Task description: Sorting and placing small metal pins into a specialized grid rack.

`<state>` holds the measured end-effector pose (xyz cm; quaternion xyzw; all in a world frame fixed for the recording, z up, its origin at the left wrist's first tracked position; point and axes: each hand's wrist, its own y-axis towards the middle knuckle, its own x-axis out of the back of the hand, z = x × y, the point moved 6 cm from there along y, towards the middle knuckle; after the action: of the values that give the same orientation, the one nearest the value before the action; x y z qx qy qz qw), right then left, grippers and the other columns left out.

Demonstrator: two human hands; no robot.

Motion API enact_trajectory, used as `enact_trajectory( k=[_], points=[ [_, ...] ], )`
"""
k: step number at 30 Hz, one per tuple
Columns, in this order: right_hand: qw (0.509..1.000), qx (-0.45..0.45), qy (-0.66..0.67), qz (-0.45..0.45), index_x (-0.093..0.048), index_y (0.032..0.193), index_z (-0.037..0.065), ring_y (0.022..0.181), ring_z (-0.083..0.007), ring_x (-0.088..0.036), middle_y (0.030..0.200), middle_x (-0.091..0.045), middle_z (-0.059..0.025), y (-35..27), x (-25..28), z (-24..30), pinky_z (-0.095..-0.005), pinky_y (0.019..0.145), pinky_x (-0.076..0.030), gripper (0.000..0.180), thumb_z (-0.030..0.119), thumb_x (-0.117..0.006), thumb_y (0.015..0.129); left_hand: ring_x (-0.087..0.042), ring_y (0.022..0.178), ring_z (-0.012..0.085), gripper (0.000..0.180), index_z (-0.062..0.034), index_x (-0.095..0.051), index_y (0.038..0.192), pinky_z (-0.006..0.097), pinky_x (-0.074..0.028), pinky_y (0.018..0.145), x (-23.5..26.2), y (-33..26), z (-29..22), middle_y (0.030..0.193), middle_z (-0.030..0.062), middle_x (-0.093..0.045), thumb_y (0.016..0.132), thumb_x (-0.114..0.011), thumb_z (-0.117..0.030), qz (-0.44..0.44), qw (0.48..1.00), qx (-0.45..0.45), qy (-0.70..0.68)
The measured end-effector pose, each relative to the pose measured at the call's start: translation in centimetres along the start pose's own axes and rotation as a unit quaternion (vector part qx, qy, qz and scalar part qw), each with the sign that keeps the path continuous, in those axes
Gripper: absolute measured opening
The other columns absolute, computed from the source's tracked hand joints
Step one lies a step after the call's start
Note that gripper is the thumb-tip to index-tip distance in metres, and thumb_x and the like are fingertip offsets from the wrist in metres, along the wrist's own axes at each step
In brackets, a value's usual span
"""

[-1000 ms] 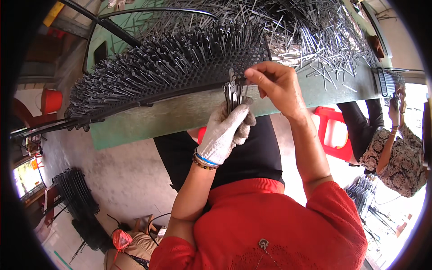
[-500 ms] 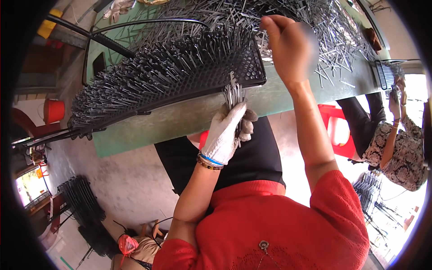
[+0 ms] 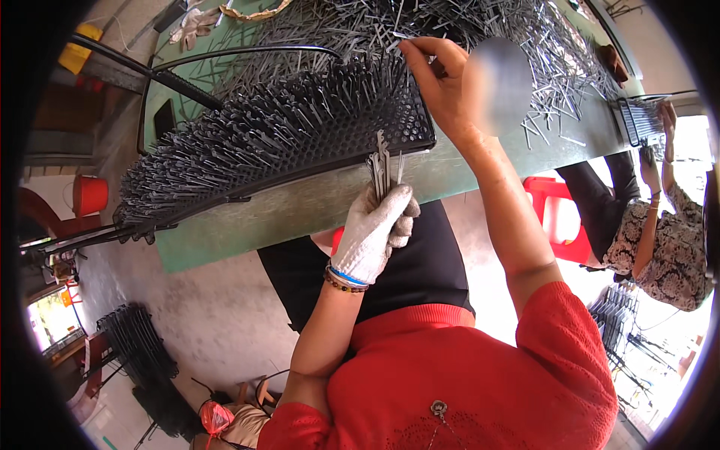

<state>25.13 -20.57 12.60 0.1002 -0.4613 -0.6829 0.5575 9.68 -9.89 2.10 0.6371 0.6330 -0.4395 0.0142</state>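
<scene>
In my left hand (image 3: 375, 232), which wears a white glove, a bundle of thin grey metal strips (image 3: 381, 169) with hooked ends stands upright, gripped in closed fingers. My bare right hand (image 3: 448, 86) is raised over the right end of the black perforated rack (image 3: 397, 124). Its thumb and forefinger come together in a pinch, with a light metal strip (image 3: 403, 35) at their tips. Many similar strips (image 3: 240, 135) stand upright in the rack's holes, while holes at its right end show bare. A blurred patch hides part of the right hand's outer side.
A large heap of loose strips (image 3: 562, 67) covers the back of the green table (image 3: 217, 232). A black curved bar (image 3: 262, 49) rises over the rack. At right, another person (image 3: 660, 240) works by a smaller rack (image 3: 641, 124). A red stool (image 3: 559, 217) stands near that person.
My right hand has moved left from above the heap to the rack's right end. My left hand has dropped slightly, still holding its bundle.
</scene>
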Motion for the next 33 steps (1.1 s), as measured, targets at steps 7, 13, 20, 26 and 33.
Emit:
enact_trajectory(
  k=[7, 13, 20, 26, 33],
  points=[
    [0.993, 0.059, -0.081, 0.063, -0.071, 0.087, 0.005, 0.064, -0.0221, -0.064, 0.081, -0.065, -0.0057, -1.3, -1.9, 0.2, -0.0302, 0.057, -0.051, 0.011, 0.014, -0.073, 0.081, -0.052, 0.057, 0.0043, 0.013, -0.0085, -0.054, 0.097, 0.017, -0.037, 0.043, 0.1, 0.0, -0.3, 0.079, 0.0038, -0.062, 0.094, -0.058, -0.020, -0.017, 0.999, -0.002, -0.027],
    [0.988, 0.085, -0.104, 0.076, -0.071, 0.087, 0.005, 0.062, -0.0219, -0.064, 0.083, -0.063, -0.0054, -1.5, -1.6, 1.0, -0.0310, 0.056, -0.051, 0.012, 0.015, -0.074, 0.081, -0.053, 0.057, 0.0042, 0.011, -0.0091, -0.054, 0.099, 0.017, -0.037, 0.043, 0.5, 0.1, -0.3, 0.080, 0.0043, -0.062, 0.096, -0.056, -0.019, 0.010, 0.999, -0.014, -0.039],
    [0.995, 0.001, -0.049, 0.092, -0.072, 0.094, 0.004, 0.056, -0.0140, -0.058, 0.082, -0.063, -0.0050, -1.5, -0.7, 0.8, -0.0269, 0.053, -0.048, 0.018, 0.018, -0.073, 0.083, -0.053, 0.057, 0.0044, 0.011, -0.0100, -0.054, 0.101, 0.016, -0.038, 0.043, 0.3, 0.0, -0.5, 0.080, 0.0035, -0.061, 0.097, -0.055, -0.020, 0.008, 0.999, -0.016, -0.046],
    [0.903, -0.247, 0.144, 0.321, -0.070, 0.095, -0.002, 0.060, -0.0044, -0.052, 0.072, -0.064, -0.0016, -5.4, -1.1, 0.4, -0.0187, 0.053, -0.040, 0.027, 0.023, -0.071, 0.087, -0.053, 0.058, 0.0043, 0.012, -0.0095, -0.053, 0.104, 0.017, -0.039, 0.044, -0.6, -0.5, -1.4, 0.080, 0.0028, -0.061, 0.097, -0.054, -0.019, 0.048, 0.998, -0.032, 0.014],
    [0.863, -0.333, 0.200, 0.322, -0.070, 0.091, -0.003, 0.054, -0.0052, -0.051, 0.066, -0.063, -0.0020, -6.2, -0.1, -0.3, -0.0224, 0.048, -0.042, 0.030, 0.026, -0.071, 0.087, -0.054, 0.056, 0.0032, 0.013, -0.0108, -0.053, 0.104, 0.016, -0.038, 0.041, -0.6, -0.4, -0.7, 0.079, 0.0019, -0.061, 0.097, -0.055, -0.021, 0.056, 0.997, -0.006, 0.059]
  ],
)
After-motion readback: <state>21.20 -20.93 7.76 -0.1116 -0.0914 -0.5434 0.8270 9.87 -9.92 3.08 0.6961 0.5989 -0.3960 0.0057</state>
